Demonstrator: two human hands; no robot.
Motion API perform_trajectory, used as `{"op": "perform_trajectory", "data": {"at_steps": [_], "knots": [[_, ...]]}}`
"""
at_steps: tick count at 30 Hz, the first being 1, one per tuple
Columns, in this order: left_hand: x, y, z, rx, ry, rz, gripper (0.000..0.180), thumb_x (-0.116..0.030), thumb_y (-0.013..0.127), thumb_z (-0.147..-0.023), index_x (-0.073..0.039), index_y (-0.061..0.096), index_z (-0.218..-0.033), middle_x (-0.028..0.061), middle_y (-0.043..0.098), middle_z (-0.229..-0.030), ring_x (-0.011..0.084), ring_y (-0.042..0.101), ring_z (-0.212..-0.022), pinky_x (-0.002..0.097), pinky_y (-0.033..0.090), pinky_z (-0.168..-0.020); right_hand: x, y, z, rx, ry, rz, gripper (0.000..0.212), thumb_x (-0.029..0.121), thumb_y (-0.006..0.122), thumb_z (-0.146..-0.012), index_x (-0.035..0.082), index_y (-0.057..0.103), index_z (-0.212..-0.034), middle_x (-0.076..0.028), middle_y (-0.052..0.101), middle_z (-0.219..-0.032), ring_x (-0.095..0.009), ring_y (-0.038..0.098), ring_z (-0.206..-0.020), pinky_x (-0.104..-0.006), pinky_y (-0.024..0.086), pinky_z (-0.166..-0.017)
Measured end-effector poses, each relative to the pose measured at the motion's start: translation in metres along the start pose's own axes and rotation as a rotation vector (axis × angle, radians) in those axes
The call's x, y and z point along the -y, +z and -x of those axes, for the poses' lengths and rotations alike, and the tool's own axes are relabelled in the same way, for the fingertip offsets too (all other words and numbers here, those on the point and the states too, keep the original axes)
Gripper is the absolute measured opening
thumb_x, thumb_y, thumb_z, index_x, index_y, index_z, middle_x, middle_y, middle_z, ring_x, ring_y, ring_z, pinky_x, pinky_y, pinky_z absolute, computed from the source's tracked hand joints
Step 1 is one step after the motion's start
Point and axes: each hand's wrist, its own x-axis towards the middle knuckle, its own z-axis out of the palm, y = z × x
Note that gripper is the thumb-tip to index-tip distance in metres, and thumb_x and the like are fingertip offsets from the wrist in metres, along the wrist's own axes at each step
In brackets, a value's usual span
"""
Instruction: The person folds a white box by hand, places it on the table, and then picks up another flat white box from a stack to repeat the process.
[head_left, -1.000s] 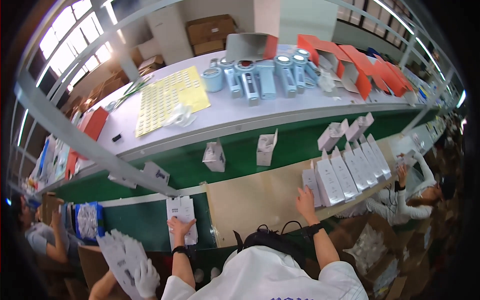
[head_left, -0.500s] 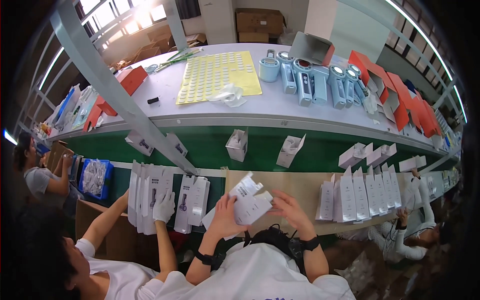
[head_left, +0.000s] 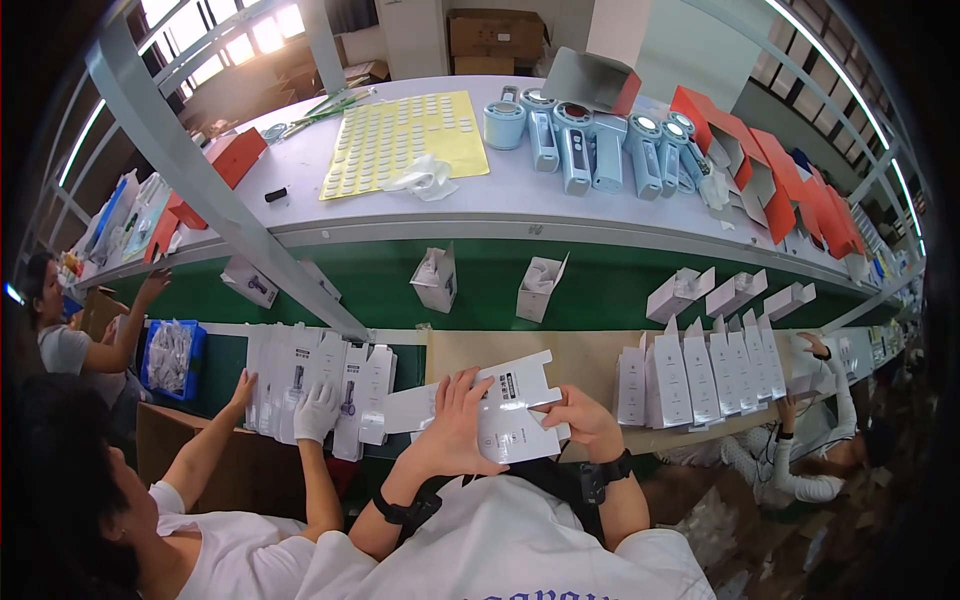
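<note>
My left hand lies with its fingers wrapped over a white printed carton, which is partly flattened and has several flaps standing out. At the carton's right side, my right hand pinches a flap between thumb and fingers. Left of my left hand a plain white panel sticks out; whether it belongs to the same carton is hidden by the hand. Farther left, a stack of flat white cartons rests under a co-worker's gloved hand.
Upright white cartons stand in a row on the brown-covered bench. Beyond, open cartons sit against the green surface. The raised shelf carries light-blue devices, red boxes and a yellow sticker sheet. A grey post slants down at left.
The carton has turned and spread flatter, showing its printed side. My right hand's fingers, loosely apart before, have closed on a flap. A co-worker at far left has raised an arm.
</note>
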Motion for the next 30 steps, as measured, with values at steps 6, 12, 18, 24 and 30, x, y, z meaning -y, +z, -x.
{"op": "perform_trajectory", "data": {"at_steps": [6,12,18,24,30], "knots": [[-0.004,0.011,-0.003,0.002,0.036,-0.007,0.116,-0.033,0.086,-0.046,0.001,0.023,-0.138,0.0282,0.026,-0.139,0.0456,0.025,-0.131,0.0558,0.014,-0.111,0.001,-0.003,0.001,-0.097,-0.011,0.301,0.039,-0.007,0.062,-0.075,-0.006,0.058,-0.114,-0.014,0.064,-0.107,-0.017,0.063,-0.091,-0.0290,0.051,-0.081],[0.018,0.043,0.000,-0.330,-0.128,-0.023,0.102,-0.021,0.085,-0.049,0.005,0.034,-0.134,0.0285,0.029,-0.137,0.0434,0.033,-0.123,0.0516,0.025,-0.106,0.013,0.008,0.001,-0.144,-0.088,-0.190,0.047,0.006,0.058,-0.083,-0.002,0.046,-0.127,-0.013,0.057,-0.117,-0.021,0.053,-0.110,-0.0333,0.041,-0.096],[-0.010,0.071,-0.017,-0.571,-0.281,-0.330,0.090,-0.009,0.077,-0.062,0.004,0.027,-0.136,0.0281,0.030,-0.135,0.0437,0.034,-0.121,0.0499,0.032,-0.097,-0.029,0.066,-0.014,-0.476,-0.673,0.206,0.064,0.012,0.055,-0.088,0.003,0.024,-0.143,-0.015,0.042,-0.134,-0.023,0.040,-0.124,-0.0369,0.033,-0.104],[0.003,0.055,-0.018,-0.392,0.045,0.582,0.065,-0.007,0.061,-0.078,0.000,0.025,-0.132,0.0266,0.030,-0.135,0.0407,0.032,-0.125,0.0479,0.027,-0.103,-0.004,0.066,-0.009,-0.404,-0.756,0.208,0.060,0.007,0.052,-0.087,0.005,0.029,-0.142,-0.011,0.041,-0.134,-0.019,0.039,-0.124,-0.0334,0.032,-0.104],[-0.009,0.037,-0.035,-0.410,0.068,0.775,0.054,-0.006,0.050,-0.083,-0.001,0.025,-0.131,0.0245,0.032,-0.134,0.0353,0.034,-0.125,0.0462,0.025,-0.107,-0.012,0.071,-0.010,-0.397,-0.724,0.276,0.058,0.006,0.052,-0.086,0.005,0.033,-0.141,-0.011,0.044,-0.133,-0.016,0.040,-0.122,-0.0307,0.033,-0.102]]}}
